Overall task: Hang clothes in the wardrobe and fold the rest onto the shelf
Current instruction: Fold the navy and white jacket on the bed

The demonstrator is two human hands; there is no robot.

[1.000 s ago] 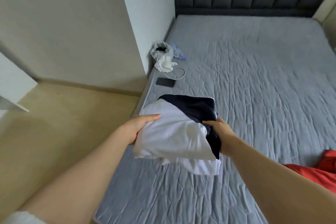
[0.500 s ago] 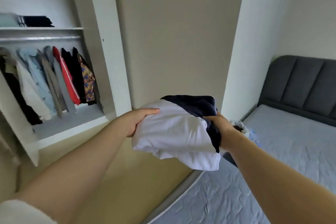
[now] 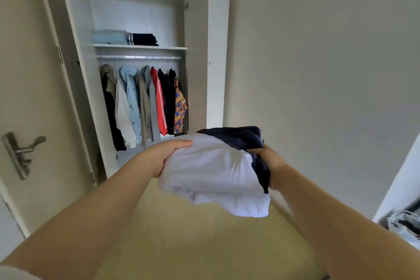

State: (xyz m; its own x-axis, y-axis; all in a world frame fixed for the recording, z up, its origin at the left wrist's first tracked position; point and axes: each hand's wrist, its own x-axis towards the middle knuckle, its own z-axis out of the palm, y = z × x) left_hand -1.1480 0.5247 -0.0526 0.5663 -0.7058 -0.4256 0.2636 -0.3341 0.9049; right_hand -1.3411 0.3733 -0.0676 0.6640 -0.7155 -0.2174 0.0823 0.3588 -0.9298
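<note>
Turned from the bed toward the open wardrobe (image 3: 197, 57), the person grips the folded white-and-navy bundle (image 3: 211, 166) at both ends, left hand (image 3: 162, 158) and right hand (image 3: 271, 163), well short of the shelf (image 3: 141, 47); soft and light, it probably sags unless supported underneath.

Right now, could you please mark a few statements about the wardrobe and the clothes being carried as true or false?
1. The left grip and right grip both hold the white and navy bundle. True.
2. The wardrobe doors are closed. False: they stand open.
3. Folded clothes lie on the upper shelf. True.
4. The rail is bare. False: a row of garments hangs from it.
5. The bundle rests on the shelf. False: it is held in the air, apart from the wardrobe.
</note>
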